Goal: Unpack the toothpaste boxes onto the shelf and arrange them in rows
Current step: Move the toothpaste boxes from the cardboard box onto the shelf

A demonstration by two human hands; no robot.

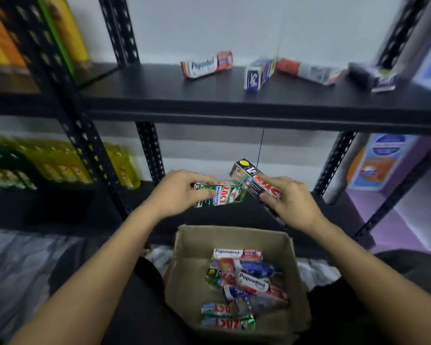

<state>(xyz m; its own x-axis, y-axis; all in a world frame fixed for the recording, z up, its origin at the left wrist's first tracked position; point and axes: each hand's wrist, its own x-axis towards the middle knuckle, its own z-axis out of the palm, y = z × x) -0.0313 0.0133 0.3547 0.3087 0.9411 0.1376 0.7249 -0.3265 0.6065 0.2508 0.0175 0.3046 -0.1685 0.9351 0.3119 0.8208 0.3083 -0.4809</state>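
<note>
Head camera: the left hand (pixel 177 192) grips a green toothpaste box (pixel 219 194) around its near half, fingers curled over the top. The right hand (pixel 291 202) pinches a black toothpaste box (pixel 249 175) by its lower end, the far end tilted up. Both boxes hang above the carton (pixel 184 270), their ends almost meeting, below the upper shelf (pixel 159 95). More boxes (pixel 244 282) lie jumbled in the carton. Up top, a white-and-red box (pixel 207 64) and a blue box (pixel 258 74) lie scattered, not yet in rows; others to the right are blurred. These look light: thin glossy card, probably stiff lengthwise but easily dented on the broad faces. Best taken across the narrow sides near the middle, gently.
</note>
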